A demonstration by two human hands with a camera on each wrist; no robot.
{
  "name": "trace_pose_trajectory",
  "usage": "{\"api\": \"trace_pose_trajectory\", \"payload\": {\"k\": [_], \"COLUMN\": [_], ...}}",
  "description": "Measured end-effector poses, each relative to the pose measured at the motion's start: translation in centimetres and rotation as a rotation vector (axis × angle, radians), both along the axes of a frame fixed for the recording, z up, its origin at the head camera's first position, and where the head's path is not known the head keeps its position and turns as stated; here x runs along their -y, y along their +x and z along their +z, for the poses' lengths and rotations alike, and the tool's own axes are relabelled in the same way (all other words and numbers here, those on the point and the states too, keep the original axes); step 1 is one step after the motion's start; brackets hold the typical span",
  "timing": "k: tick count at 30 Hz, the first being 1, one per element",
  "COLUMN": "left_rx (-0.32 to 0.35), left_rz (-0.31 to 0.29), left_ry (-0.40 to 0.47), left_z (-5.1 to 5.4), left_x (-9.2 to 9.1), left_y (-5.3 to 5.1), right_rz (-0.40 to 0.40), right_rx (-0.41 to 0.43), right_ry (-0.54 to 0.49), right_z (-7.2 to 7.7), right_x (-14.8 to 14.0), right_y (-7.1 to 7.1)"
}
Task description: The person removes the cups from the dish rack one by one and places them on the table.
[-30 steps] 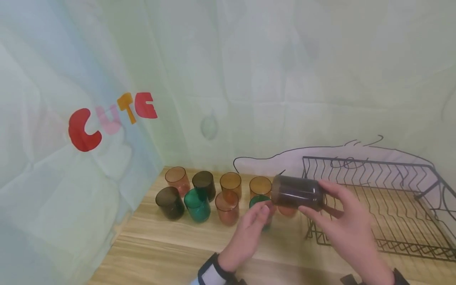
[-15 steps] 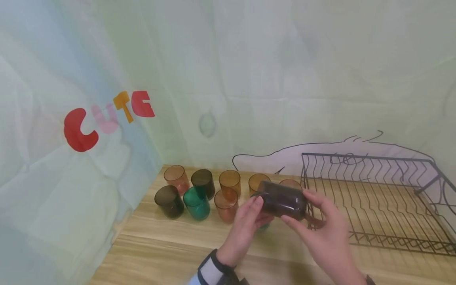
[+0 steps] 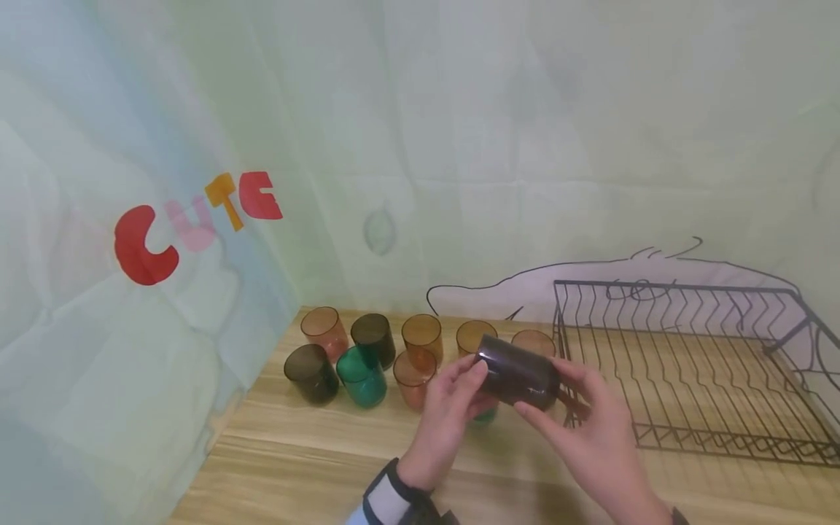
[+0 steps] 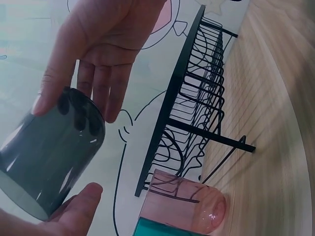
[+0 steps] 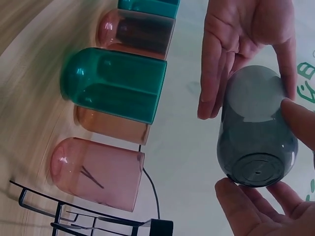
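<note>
A dark grey see-through glass (image 3: 515,373) is held in the air above the table, lying nearly on its side with its mouth toward the left. My right hand (image 3: 600,430) grips its base end between thumb and fingers. At the rim end, my left hand (image 3: 446,415) has its thumb on the near side and its fingers behind. In the right wrist view the grey glass (image 5: 256,147) shows its round base, with the right hand (image 5: 261,211) below and the left hand (image 5: 246,34) above. The left wrist view shows the glass (image 4: 54,152) between both hands.
Several coloured glasses stand upright in two rows behind and left of the hands, among them a green one (image 3: 362,379), an amber one (image 3: 422,335) and a pink one (image 3: 324,332). A black wire dish rack (image 3: 695,372) stands right, on the wooden table (image 3: 295,467).
Both hands draw nearer each other as the right hand brings the dark glass left and down. Its mouth end now tilts slightly up, and the left fingers have come round the rim.
</note>
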State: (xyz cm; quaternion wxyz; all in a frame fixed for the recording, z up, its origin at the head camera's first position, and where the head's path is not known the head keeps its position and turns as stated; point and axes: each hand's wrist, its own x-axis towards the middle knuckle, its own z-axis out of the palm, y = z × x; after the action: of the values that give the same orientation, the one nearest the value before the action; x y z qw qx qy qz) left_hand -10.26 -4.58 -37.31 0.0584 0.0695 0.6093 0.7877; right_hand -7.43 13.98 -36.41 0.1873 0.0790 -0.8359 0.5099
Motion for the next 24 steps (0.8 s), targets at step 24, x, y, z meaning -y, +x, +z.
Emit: {"api": "trace_pose_trajectory", "payload": {"k": [24], "left_rx": [-0.080], "left_rz": [0.103], "left_ry": [-0.165], "left_z": [0.97], "left_x": [-0.16], "left_y": [-0.33], "right_rz": [-0.013], "right_rx": [0.002], "right_ry": [0.197], "right_z": [-1.04], "right_x": [-0.70], "right_y": [-0.78]}}
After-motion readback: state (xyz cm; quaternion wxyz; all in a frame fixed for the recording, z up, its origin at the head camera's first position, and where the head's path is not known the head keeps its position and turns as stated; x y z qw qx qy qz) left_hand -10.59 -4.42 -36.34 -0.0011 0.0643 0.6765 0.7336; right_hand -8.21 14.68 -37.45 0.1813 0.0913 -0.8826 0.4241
